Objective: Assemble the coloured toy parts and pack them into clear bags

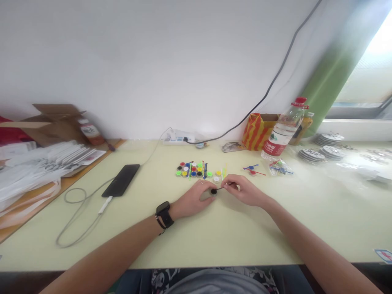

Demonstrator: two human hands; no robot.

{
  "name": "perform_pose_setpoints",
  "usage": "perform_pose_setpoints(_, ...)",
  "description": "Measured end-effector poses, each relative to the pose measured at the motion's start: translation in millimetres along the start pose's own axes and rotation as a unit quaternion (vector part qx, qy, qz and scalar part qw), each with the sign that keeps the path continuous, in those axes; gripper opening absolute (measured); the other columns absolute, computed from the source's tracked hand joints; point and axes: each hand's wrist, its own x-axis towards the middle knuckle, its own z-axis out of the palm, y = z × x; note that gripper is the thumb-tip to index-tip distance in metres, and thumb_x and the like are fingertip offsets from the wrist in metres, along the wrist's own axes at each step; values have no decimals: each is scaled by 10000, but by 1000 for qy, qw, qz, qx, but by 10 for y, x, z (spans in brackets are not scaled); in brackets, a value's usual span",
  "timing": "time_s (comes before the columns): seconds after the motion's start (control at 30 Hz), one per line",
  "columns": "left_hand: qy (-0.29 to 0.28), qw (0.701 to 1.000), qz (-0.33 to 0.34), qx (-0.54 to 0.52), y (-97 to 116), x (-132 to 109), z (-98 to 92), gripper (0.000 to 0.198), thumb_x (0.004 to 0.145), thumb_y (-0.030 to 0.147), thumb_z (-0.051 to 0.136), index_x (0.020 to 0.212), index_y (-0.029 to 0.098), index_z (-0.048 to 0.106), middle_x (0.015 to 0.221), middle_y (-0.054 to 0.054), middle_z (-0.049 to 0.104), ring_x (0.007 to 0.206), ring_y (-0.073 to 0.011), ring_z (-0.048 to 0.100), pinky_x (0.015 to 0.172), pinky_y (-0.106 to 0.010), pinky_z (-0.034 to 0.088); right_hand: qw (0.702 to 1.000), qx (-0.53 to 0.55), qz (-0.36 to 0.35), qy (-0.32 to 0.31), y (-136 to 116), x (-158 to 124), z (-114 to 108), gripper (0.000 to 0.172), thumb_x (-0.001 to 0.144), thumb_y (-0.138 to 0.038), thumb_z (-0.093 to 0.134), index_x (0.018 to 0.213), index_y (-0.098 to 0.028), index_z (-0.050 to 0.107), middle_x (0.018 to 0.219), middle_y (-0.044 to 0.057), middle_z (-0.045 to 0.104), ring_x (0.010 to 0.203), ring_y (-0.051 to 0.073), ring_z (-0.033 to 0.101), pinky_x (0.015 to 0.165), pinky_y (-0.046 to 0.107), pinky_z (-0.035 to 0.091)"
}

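My left hand (199, 197) pinches a small black round disc (214, 191) between thumb and fingers, low over the table. My right hand (241, 188) has its fingertips closed on a thin dark stick (220, 188), whose far end meets or nearly meets the disc. Just beyond my left hand is a cluster of small coloured discs (184, 174) in red, blue, yellow, green, white and black. Thin green and blue sticks (205, 170) lie among them. A white disc (216, 179) and yellow sticks (224, 172) are close to my fingers.
Blue and red pieces with sticks (252, 172) lie to the right, beside a clear bag of parts (280, 168). Behind are a water bottle (280, 136), a striped bag (256, 131) and a power strip (177, 141). A phone (121, 180) with its cable lies left. Stacked discs (311, 155) stand far right.
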Motion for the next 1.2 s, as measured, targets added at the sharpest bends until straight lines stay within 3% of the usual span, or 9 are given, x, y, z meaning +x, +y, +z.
perform_pose_setpoints(0.1, 0, 1000, -11, -11, 18, 15, -15, 228, 953, 332, 617, 1163, 258, 665, 1157, -68, 677, 1098, -244, 601, 999, -400, 486, 1000, 15, 0, -10, -10, -7, 15, 179, 961, -231, 498, 989, -217, 674, 910, 44, 668, 734, 162, 558, 662, 287, 444)
perform_pose_setpoints(0.3, -3, 999, -27, -25, 31, 19, -45, 215, 897, 354, 698, 1074, 235, 674, 1096, -63, 676, 1046, -235, 618, 957, -383, 502, 996, 92, 9, 16, -27, -16, 47, 225, 965, -240, 516, 1183, -245, 574, 822, -5, 551, 727, 156, 542, 705, 293, 486)
perform_pose_setpoints(0.53, -7, 995, -50, -82, 115, 28, -73, 220, 874, 382, 730, 1002, 211, 675, 1004, -49, 702, 947, -216, 646, 886, -361, 514, 991, 131, -2, 19, -50, -3, 78, 191, 940, -273, 603, 1127, -246, 576, 888, 19, 656, 821, 174, 621, 781, 315, 519)
perform_pose_setpoints(0.73, 10, 992, -47, -120, 150, 50, -83, 218, 896, 374, 703, 1020, 195, 703, 1011, -61, 718, 917, -206, 645, 868, -354, 519, 992, 119, 21, -18, -48, 1, 157, 140, 902, -303, 661, 1017, -223, 659, 807, 12, 680, 726, 162, 613, 716, 301, 520)
perform_pose_setpoints(0.93, 33, 991, -55, -117, 117, 50, -72, 248, 890, 397, 706, 1041, 201, 720, 1011, -64, 727, 861, -195, 641, 827, -350, 531, 994, 100, 27, -14, -90, -4, 127, 197, 909, -399, 656, 973, -215, 684, 797, 30, 690, 712, 175, 615, 713, 322, 540)
perform_pose_setpoints(1.2, 69, 989, -82, -98, 85, 55, -74, 308, 849, 465, 738, 980, 188, 723, 813, -31, 681, 715, -165, 602, 673, -291, 505, 994, 101, 30, -3, -106, -9, 35, 201, 902, -405, 670, 916, -206, 691, 803, 38, 697, 726, 178, 629, 729, 331, 548)
